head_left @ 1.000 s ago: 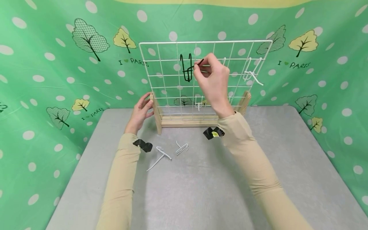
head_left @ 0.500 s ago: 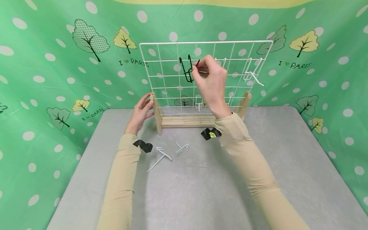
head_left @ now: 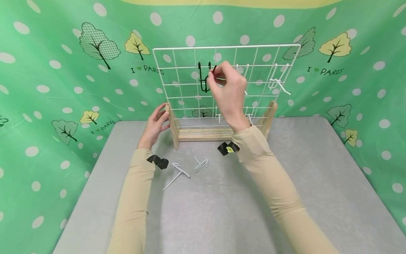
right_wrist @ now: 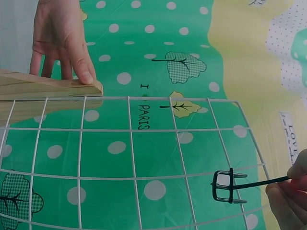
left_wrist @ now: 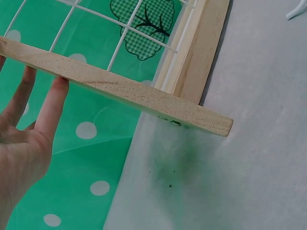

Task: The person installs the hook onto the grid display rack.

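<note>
My right hand [head_left: 229,93] pinches the arm of a black wire display hook [head_left: 203,83] between thumb and fingers. The hook stands upright at the white wire grid [head_left: 182,84], its two bent tops level with the second wire from the top. In the right wrist view the hook's frame [right_wrist: 223,186] overlaps the grid; I cannot tell whether it bears on the wire. My left hand [head_left: 153,125] holds the upper end of the left wooden post [head_left: 172,127], thumb at the front. In the left wrist view, fingertips [left_wrist: 59,86] touch the post's outer side.
Two white hooks, a long one [head_left: 177,173] and a short one [head_left: 201,164], lie on the grey table [head_left: 203,211]. White hooks [head_left: 277,81] hang on the grid's right part, with small ones [head_left: 219,117] lower down. A green dotted cloth [head_left: 79,88] surrounds the table.
My right hand has moved slightly left and down with the black hook. The hook tilted midway and is upright again, its tops now lower, near the wire. My left hand stays on the post.
</note>
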The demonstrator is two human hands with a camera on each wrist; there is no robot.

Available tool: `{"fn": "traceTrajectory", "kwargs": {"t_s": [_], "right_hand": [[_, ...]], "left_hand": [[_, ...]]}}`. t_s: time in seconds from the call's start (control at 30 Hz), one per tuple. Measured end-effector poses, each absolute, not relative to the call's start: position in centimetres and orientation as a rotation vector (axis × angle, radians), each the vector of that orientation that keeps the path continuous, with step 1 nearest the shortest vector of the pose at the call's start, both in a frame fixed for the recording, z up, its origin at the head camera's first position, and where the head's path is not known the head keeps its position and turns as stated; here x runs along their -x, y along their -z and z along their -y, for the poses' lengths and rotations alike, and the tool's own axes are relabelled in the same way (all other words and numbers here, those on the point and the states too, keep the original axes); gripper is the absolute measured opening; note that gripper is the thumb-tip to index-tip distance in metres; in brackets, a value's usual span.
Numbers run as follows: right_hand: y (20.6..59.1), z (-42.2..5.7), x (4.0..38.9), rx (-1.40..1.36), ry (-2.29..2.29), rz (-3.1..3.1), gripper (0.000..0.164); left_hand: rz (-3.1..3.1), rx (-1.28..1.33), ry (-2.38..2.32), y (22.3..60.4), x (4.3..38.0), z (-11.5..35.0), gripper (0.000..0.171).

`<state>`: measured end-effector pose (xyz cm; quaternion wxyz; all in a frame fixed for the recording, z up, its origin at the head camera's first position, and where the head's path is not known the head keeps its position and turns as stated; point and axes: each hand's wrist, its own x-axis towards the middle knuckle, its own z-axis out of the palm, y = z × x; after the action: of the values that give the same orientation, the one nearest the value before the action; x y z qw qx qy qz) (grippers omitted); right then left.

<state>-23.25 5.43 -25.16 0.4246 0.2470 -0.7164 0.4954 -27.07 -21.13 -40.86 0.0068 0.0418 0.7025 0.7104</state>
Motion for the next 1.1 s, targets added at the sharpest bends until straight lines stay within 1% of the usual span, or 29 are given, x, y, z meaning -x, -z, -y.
{"fn": "traceTrajectory", "kwargs": {"t_s": [0.5, 0.77, 1.1], "right_hand": [[24.4, -5.3, 23.9, -0.584, -1.194, 1.762, 0.007], [24.7, -5.0, 23.9, -0.582, -1.182, 1.783, 0.007], [26.0, -4.1, 23.2, -0.629, -1.153, 1.826, 0.004]], "left_hand": [[-2.212, -0.129, -2.217, 41.0, 27.2, 21.1, 0.056], [-2.182, -0.121, -2.235, 41.0, 27.2, 21.2, 0.055], [-2.195, -0.143, -2.197, 38.9, 25.5, 20.5, 0.056]]}}
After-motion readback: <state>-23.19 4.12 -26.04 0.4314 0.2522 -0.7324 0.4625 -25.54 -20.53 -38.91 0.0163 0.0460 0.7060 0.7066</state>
